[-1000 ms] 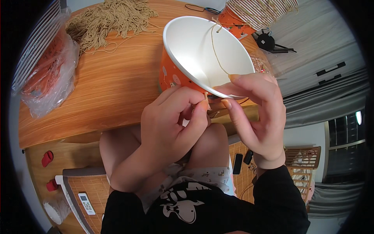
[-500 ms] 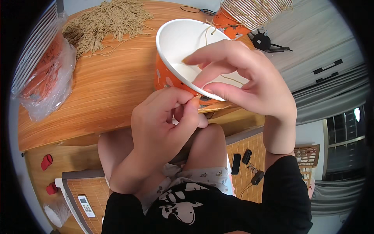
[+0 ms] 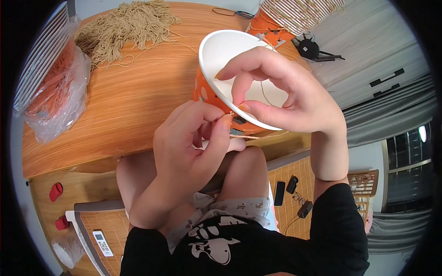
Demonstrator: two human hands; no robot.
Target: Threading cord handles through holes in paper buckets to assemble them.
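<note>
A white-lined paper bucket (image 3: 221, 43) with an orange printed outside tilts toward me at the table's near edge. My left hand (image 3: 191, 133) is closed in a pinch outside its near wall, just under the rim; a bit of tan string (image 3: 248, 137) shows at the fingertips and trails below the bucket. My right hand (image 3: 290, 92) reaches over the rim from the right. Its thumb and index finger come together inside the near wall, and what they grip is hidden. Another stretch of string hangs inside the bucket, from the far rim toward my right thumb.
A heap of tan cut strings (image 3: 129, 30) lies at the back left of the wooden table (image 3: 124, 92). Plastic-wrapped stacked buckets (image 3: 55, 87) stand at the left edge. More stacked buckets with strings (image 3: 299, 18) lie at the back right, beside a round black object (image 3: 308, 48).
The bucket has shifted a little right and toward me. A string now shows under it, leading from my left hand. Both hands stay at the near rim.
</note>
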